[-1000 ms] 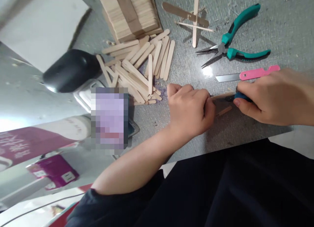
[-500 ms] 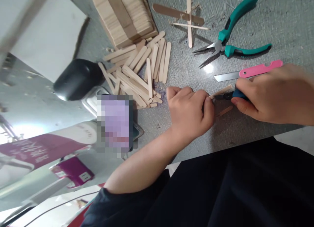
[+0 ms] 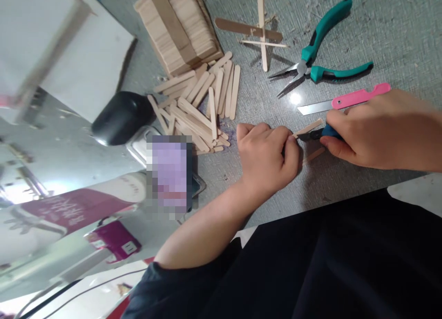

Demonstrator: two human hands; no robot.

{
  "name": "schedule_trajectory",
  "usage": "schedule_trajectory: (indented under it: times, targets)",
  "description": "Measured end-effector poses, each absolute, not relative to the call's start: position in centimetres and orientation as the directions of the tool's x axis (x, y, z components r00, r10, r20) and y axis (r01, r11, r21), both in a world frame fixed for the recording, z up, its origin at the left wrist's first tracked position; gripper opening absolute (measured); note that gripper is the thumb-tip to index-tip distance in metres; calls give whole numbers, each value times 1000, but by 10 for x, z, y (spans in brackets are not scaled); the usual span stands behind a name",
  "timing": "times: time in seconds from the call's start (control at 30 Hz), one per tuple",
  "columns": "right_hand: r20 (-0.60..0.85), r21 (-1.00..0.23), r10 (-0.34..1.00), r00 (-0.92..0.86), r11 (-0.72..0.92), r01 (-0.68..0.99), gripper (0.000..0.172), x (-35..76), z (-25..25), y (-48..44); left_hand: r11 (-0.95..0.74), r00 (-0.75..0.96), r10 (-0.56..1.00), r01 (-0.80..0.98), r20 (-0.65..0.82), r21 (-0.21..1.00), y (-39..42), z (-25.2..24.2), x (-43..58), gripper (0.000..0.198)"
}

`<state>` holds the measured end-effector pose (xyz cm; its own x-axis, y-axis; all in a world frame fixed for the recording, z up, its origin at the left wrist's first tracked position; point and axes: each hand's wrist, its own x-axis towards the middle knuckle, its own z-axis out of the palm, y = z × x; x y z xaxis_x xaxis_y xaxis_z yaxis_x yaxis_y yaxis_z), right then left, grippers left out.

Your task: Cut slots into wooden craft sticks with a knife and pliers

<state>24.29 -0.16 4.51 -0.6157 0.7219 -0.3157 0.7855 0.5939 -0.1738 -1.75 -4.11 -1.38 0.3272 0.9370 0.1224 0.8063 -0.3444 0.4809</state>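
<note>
My left hand (image 3: 267, 155) is closed on a thin wooden stick (image 3: 312, 125) whose end sticks out to the right past the thumb. In my right hand (image 3: 366, 135) is a knife with a blue handle (image 3: 331, 131); its dark blade (image 3: 310, 135) lies against the stick close to my left thumb. A sliver of wood (image 3: 314, 155) shows on the table just below. Above my right hand lies a pink folding knife (image 3: 361, 99) with its blade out. Most of the blue handle is hidden by my fingers.
Teal needle-nose pliers (image 3: 301, 69) lie spread beyond the knives. Crossed craft sticks (image 3: 262, 15) are at the top. To the left are loose craft sticks (image 3: 196, 109), a banded bundle (image 3: 179, 29), a black computer mouse (image 3: 120, 116) and a blurred-out phone screen (image 3: 171, 171).
The view has shifted slightly, so the table's things appear a little lower or sideways. Both hands keep their grips, and the blade stays at the stick near my left thumb.
</note>
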Motion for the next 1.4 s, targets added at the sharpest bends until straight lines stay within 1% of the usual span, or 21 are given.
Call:
schedule_trajectory:
  times: [0.07,0.13,0.27,0.47,0.6,0.7,0.83,0.97,1.07,1.17,1.3,1.4]
  targets:
    - [-399,-114,693,-600,612,783,65,239,52,0,-348,326,936,809,131,474,-41,-14,-17,34]
    - [-431,-103,680,-593,615,781,67,237,55,1,-344,329,937,808,118,479,-41,-14,-17,33]
    - [-429,-118,683,-591,606,786,69,238,54,2,-345,335,936,800,112,492,-41,-13,-18,32]
    - [-449,-165,679,-581,576,801,66,240,51,2,-359,335,932,801,139,479,-41,-16,-17,32]
    - [-463,-156,671,-579,582,798,68,239,52,5,-376,350,925,785,149,492,-41,-17,-18,30]
    - [-491,-110,656,-573,606,788,64,237,56,8,-389,376,917,776,132,496,-41,-16,-20,29]
    - [-537,-63,623,-569,644,763,62,233,60,14,-443,393,896,757,206,481,-41,-17,-20,28]
    - [-532,-62,620,-577,651,757,64,234,58,18,-505,415,863,738,289,448,-41,-18,-21,27]
    - [-518,-60,628,-581,651,757,69,235,56,20,-546,435,835,731,337,409,-42,-18,-21,28]
    - [-537,-25,622,-570,664,748,76,232,57,20,-581,448,808,717,382,386,-43,-18,-21,30]
    - [-591,29,595,-544,690,724,75,227,61,20,-603,467,793,693,392,395,-41,-19,-22,33]
    - [-583,40,603,-544,690,722,73,227,59,19,-622,482,780,669,399,407,-38,-21,-23,34]
